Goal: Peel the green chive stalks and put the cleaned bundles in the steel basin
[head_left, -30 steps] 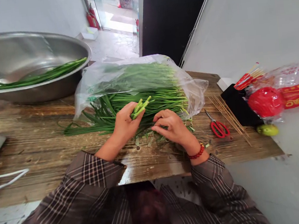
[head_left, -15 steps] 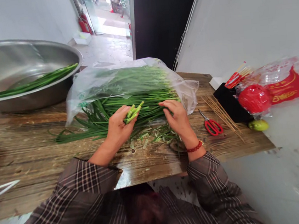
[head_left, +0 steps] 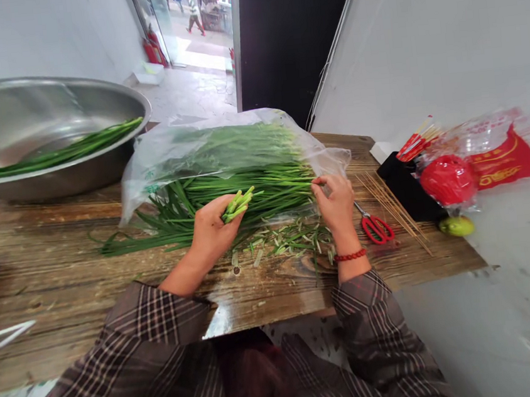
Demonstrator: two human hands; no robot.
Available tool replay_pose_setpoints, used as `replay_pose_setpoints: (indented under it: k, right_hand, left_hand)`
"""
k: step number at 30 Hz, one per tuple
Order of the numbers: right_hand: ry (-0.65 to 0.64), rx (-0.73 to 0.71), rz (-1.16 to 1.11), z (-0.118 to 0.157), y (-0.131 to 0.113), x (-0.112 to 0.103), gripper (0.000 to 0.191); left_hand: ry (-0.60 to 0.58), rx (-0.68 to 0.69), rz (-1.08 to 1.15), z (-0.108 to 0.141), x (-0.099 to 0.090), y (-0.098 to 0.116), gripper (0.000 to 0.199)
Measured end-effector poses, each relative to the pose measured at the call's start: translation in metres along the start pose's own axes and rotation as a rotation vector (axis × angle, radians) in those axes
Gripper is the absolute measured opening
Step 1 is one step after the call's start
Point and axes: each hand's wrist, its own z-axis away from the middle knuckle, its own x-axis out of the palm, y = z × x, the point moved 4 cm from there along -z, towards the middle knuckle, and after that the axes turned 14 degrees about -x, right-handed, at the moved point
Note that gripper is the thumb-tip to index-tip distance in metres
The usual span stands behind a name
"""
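Stalks (head_left: 237, 206) stay held in left hand (head_left: 212, 228); right hand (head_left: 336, 203), moved rightward, pinches a stem (head_left: 302, 184).

On the worktop (head_left: 52, 246), a basin (head_left: 69, 182) stands left of the bag (head_left: 148, 166) of stalks (head_left: 254, 182); scissors (head_left: 378, 229), then sticks (head_left: 395, 207), lie to its right.

The left hand (head_left: 214, 229) holds a small bunch of stalks (head_left: 237, 206), pale ends up. The right hand (head_left: 336, 203) has its fingertips at the ends of the greens (head_left: 244, 185) lying partly under a clear bag (head_left: 147, 160). Trimmings (head_left: 292, 236) litter the worktop (head_left: 275, 295) between the wrists. Red-handled scissors (head_left: 377, 228) and thin sticks (head_left: 395, 210) lie to the right; a metal basin (head_left: 78, 177) holding more stalks (head_left: 75, 148) stands at the left.
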Motion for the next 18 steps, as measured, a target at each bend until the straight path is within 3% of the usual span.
replay_pose_setpoints:
  k: [3, 6, 8, 11, 15, 18]
  right_hand:
    - [0.081, 0.043, -0.369, 0.0, -0.005, 0.004, 0.017]
    - [0.05, 0.105, -0.673, 0.002, -0.015, 0.01, 0.016]
    - [0.024, 0.093, -0.759, 0.002, -0.023, 0.011, 0.014]
    - [-0.019, 0.001, -0.713, 0.001, -0.034, 0.007, 0.011]
    - [-0.085, -0.19, -0.568, 0.001, -0.045, 0.007, 0.015]
    - [-0.085, -0.267, -0.507, 0.002, -0.05, 0.011, 0.015]
  left_hand:
    - [0.036, 0.007, 0.019, 0.0, -0.002, 0.001, 0.023]
    - [0.105, 0.024, 0.019, 0.002, -0.007, 0.005, 0.023]
    - [0.197, 0.044, 0.03, 0.004, -0.014, 0.011, 0.023]
    - [0.304, 0.128, 0.071, 0.008, -0.023, 0.028, 0.018]
    - [0.162, 0.299, 0.056, 0.005, -0.014, 0.05, 0.016]
    - [-0.009, 0.294, 0.037, -0.004, 0.008, 0.047, 0.019]
